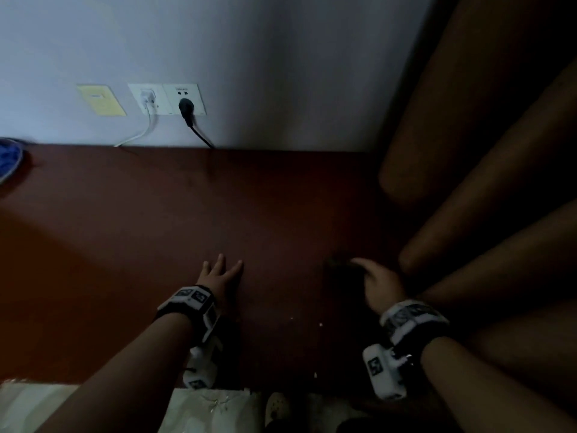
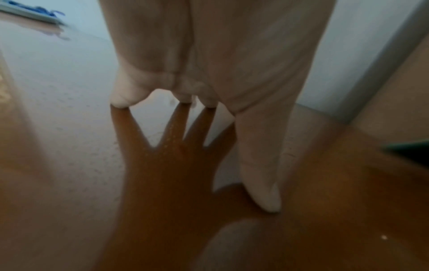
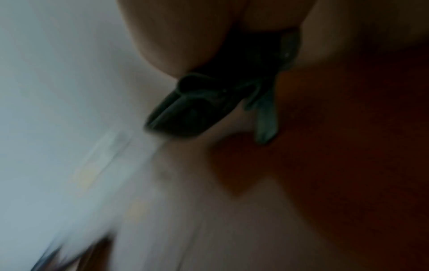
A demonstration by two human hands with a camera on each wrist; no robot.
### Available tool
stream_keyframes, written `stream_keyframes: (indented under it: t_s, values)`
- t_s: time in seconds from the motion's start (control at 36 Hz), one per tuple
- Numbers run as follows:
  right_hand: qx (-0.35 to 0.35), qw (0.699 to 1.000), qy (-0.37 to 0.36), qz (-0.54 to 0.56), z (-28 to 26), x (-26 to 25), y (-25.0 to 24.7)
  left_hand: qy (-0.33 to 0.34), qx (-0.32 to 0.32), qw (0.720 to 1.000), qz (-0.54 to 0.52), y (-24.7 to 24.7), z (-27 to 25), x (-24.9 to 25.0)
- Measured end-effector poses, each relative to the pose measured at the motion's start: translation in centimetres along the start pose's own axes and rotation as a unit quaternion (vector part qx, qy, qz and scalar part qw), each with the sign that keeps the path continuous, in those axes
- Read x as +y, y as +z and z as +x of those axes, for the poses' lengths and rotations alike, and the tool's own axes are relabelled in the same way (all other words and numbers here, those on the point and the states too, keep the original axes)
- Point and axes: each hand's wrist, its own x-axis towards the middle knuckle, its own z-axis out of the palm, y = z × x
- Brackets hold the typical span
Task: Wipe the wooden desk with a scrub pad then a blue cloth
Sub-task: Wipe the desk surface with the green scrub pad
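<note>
Scrubbing the desk's right side

My right hand [image 1: 379, 284] is gripping the dark scrub pad [image 1: 343, 271] against the wooden desk [image 1: 140, 245]; my left hand [image 1: 220, 275] is lying flat, fingers spread. The blue cloth [image 1: 9, 160] is sitting far left.

Dark green scrub pad [image 1: 343, 271] on reddish-brown wooden desk [image 1: 156, 229]; blue cloth [image 1: 7, 160] at far-left edge.
</note>
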Motion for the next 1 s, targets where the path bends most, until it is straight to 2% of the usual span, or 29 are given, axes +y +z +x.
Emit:
stream_keyframes:
  t_s: [0.06,0.08,0.14,0.19,0.39,0.61,0.72,0.81,0.86,0.92,1.0]
  values:
    - [0.055,0.997,0.048,-0.002,-0.2,2.3,-1.7,-0.003,0.006,1.0,0.0,0.0,-0.3,0.1]
    - [0.054,0.996,0.065,-0.032,-0.5,3.3,-2.1,-0.002,0.008,1.0,0.0,0.0,-0.3,0.1]
    - [-0.005,0.983,0.093,-0.158,-1.4,4.5,-1.7,0.0,0.008,1.0,0.001,-0.1,-0.4,0.2]
    - [-0.041,0.958,0.113,-0.261,-2.2,5.1,-0.6,0.0,0.004,1.0,-0.002,-0.1,-0.4,0.2]
    - [-0.03,0.93,0.122,-0.346,-5.0,2.7,3.2,0.004,-0.002,1.0,-0.012,-0.2,-0.7,0.2]
    - [-0.08,0.953,-0.002,-0.294,-5.8,-3.3,10.3,0.006,0.002,0.999,-0.038,-0.3,-0.7,-0.2]
    - [-0.14,0.948,-0.084,-0.274,-5.0,-4.7,11.8,-0.002,0.015,0.997,-0.074,0.6,-1.1,-0.7]
    - [-0.193,0.959,-0.132,-0.161,-4.3,-4.0,11.1,0.008,0.024,0.997,-0.071,1.3,-1.8,-1.0]
    - [-0.157,0.977,-0.135,-0.057,-4.6,-3.1,10.1,0.016,0.028,0.998,-0.055,1.5,-1.9,-1.4]
    - [-0.091,0.991,-0.092,0.031,-5.1,-2.2,8.6,0.029,0.026,0.999,-0.035,1.4,-1.7,-1.9]
    - [0.031,0.997,-0.041,0.049,-5.6,-0.9,5.0,0.049,0.015,0.999,-0.013,0.9,-1.3,-2.4]
